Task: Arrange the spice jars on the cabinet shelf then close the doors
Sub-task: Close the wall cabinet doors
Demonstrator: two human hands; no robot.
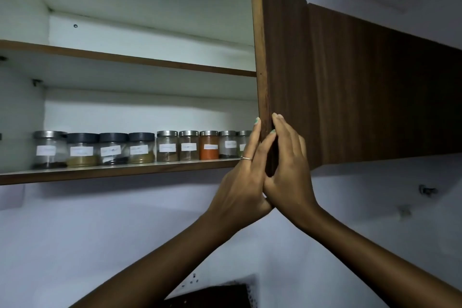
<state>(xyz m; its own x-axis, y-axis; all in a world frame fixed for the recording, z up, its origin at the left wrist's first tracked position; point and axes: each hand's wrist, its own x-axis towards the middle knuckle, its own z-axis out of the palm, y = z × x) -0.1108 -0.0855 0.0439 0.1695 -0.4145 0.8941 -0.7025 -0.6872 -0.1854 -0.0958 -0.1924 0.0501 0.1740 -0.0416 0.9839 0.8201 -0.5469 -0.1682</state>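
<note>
Rightmost spice jar (243, 144) half hidden behind left hand (243, 177) and door edge (262, 82). Jar labels (167, 148) too blurred to read. Left hand's palm side not visible; grip on door unclear. Left cabinet side cut by frame edge. Dark object (212, 296) at bottom cropped, unidentifiable.

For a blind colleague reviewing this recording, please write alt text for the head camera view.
Both hands meet at the edge of an open brown cabinet door: the left hand and right hand lay straight fingers on either side of it. Inside, a row of labelled spice jars stands upright on the lower shelf; the shelf above shows nothing on it.
</note>
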